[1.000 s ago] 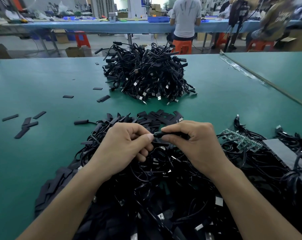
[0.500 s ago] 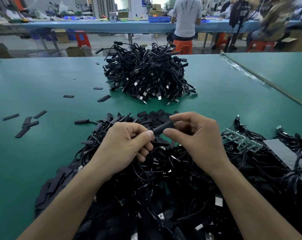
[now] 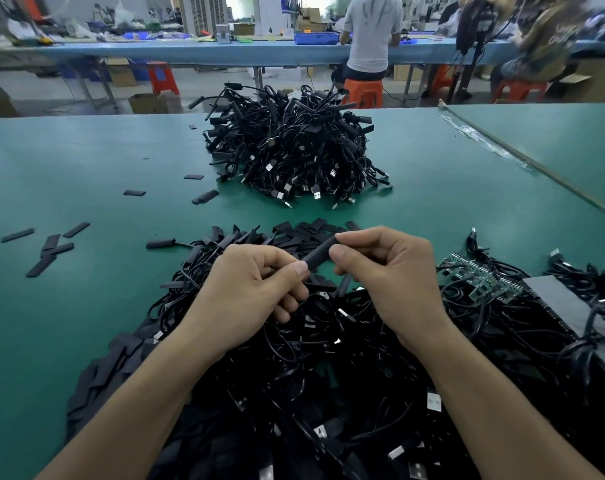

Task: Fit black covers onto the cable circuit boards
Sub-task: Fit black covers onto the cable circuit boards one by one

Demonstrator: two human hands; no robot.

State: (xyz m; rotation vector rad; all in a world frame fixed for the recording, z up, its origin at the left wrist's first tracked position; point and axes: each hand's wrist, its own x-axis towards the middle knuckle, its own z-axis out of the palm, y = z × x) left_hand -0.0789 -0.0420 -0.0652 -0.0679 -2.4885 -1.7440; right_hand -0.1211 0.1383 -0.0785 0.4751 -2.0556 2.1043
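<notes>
Wide green desk (image 3: 86, 161), and the big tangled heap of black cables (image 3: 329, 393) fills the near part of it. Beyond that heap, well apart, there's a second mound of cables (image 3: 294, 150) with USB plugs poking out. Touching the heap's right side lies a flat grey panel (image 3: 554, 299), and just beside that, on the heap's right edge, a strip of green circuit boards (image 3: 481, 277). Above the middle of the heap, both hands are at work. The right hand (image 3: 394, 275) has its grip pinched on the upper end of a black cover (image 3: 320, 252), thumb and forefinger curled round it. The left hand (image 3: 249, 292) is clenched on the lower end, thumb tip pressed against it. That cover sits tilted, raised off the heap between the two hands. To the heap's left, loose flat covers (image 3: 51, 251) lie scattered on the desk.
</notes>
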